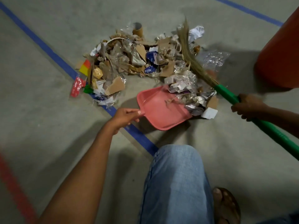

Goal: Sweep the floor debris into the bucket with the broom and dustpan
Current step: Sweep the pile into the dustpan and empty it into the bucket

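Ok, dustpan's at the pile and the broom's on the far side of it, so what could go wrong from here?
1. The dustpan looks tipped, its mouth edge raised, so scraps may slide under it.
2. The clear plastic film beside the broom bristles is light and may cling or drift away.
3. The debris pile spreads well left of the pan; one stroke could scatter it across the blue floor tape.

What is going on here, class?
A person is clearing a pile of paper and cardboard scraps off the floor. The left hand holds a pink dustpan at the pile's near edge, while the right hand grips a green-handled broom over the litter. An orange bucket stands at right.
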`<state>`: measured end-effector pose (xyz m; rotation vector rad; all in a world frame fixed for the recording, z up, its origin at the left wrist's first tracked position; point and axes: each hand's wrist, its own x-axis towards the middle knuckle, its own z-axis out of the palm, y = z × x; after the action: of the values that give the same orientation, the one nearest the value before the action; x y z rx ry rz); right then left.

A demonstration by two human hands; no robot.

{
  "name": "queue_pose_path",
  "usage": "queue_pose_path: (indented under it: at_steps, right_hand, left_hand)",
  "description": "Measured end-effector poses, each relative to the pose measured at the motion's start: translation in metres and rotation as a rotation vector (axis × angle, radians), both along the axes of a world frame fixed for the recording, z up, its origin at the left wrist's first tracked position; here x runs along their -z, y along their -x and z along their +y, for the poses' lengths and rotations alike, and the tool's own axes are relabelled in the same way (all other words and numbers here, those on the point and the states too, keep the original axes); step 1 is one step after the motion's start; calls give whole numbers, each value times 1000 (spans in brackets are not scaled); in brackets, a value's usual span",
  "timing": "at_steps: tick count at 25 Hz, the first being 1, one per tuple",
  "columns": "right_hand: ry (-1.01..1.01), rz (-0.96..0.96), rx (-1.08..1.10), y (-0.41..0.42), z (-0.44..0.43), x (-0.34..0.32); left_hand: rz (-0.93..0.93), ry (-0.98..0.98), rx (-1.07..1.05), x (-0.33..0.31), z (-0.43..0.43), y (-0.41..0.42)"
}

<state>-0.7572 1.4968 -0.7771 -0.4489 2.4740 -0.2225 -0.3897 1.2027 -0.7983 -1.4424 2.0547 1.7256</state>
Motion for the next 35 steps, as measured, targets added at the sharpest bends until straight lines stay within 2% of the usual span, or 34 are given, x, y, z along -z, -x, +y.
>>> queue_pose_path:
  at_steps: [4,7,11,14,16,20,25,30,35]
  right_hand:
    - [-31,16,-16,1,1,-4]
    - [-63,90,-36,0,3,-7]
    - [-25,211,-34,2,11,-1]
    - [-60,130,-3,-1,17,-2]
    - [-100,65,-16,-5,20,-2]
    - [-100,-2,-77,-16,18,2]
    - [-74,6,-123,-24,10,-2]
    - [-38,-6,-189,-34,7,-5]
    - [-29,99,-330,-39,15,-8]
  left_hand:
    - [-43,40,137,-32,-31,7]
    - [-109,4,106,-45,-57,-39]
    - [-214,-56,81,-29,-52,-112]
    - [-204,-104,82,-3,-13,-125]
    - [-160,-86,21,16,19,-103]
    - [77,-24,-79,51,61,-17]
    - [211,12,-302,82,51,81]
    - [233,-19,-296,86,29,142]
    - [300,-20,-295,79,21,171]
